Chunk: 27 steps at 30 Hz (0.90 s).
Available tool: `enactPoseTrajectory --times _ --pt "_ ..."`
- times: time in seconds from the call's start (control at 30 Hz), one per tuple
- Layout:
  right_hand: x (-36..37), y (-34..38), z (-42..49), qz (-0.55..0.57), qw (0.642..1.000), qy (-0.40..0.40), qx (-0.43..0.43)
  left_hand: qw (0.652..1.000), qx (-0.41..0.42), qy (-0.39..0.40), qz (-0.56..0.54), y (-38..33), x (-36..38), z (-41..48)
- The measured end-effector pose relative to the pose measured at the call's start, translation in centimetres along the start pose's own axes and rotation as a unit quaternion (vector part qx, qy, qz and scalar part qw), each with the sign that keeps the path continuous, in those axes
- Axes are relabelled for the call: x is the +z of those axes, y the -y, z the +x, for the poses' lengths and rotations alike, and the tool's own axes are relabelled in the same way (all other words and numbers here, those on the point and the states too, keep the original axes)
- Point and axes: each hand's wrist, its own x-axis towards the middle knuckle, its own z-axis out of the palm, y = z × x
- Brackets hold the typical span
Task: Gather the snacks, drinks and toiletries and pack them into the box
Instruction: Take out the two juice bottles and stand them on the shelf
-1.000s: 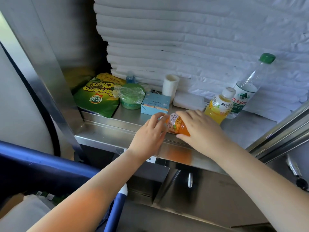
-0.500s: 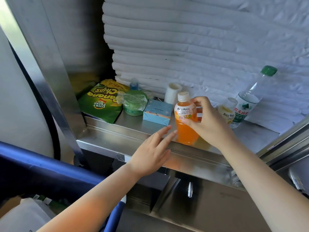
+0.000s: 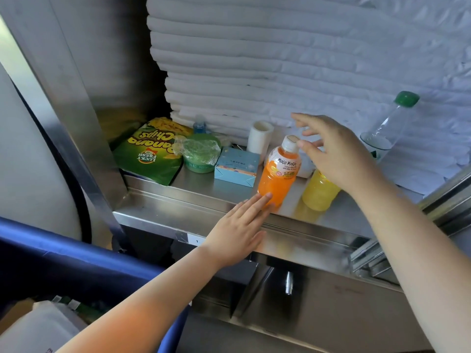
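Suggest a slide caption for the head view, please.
Left hand touches the upright orange bottle; right hand hovers open by its cap.

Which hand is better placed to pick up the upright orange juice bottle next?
Probably the right hand: it hovers open beside the white cap of the orange plastic juice bottle. The left hand lies flat, touching only its base.

Orange juice bottle (image 3: 277,174) stands upright — yellow bottle (image 3: 319,192) just beside

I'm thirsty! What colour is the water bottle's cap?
Green cap, clearest in the head view.
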Motion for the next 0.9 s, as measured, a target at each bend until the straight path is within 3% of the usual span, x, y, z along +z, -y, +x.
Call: enactPoseTrajectory --times 0.2,0.3,0.5,0.9 --pt "-1.4 1.1 2.1 -0.055 0.992 0.113 0.007 0.998 -0.031 0.039 0.035 -0.5 0.5 0.3" --pt "-1.8 1.3 2.6 -0.079 0.991 0.106 0.017 0.993 -0.042 0.083 0.066 -0.8 0.9 0.2" --pt "-1.4 1.3 3.0 -0.101 0.99 0.101 0.012 0.99 -0.052 0.097 0.084 -1.0 0.8 0.3" --pt "-0.2 0.7 6.1 -0.138 0.984 0.112 0.005 0.985 -0.115 0.123 0.025 -0.5 1.0 3.1"
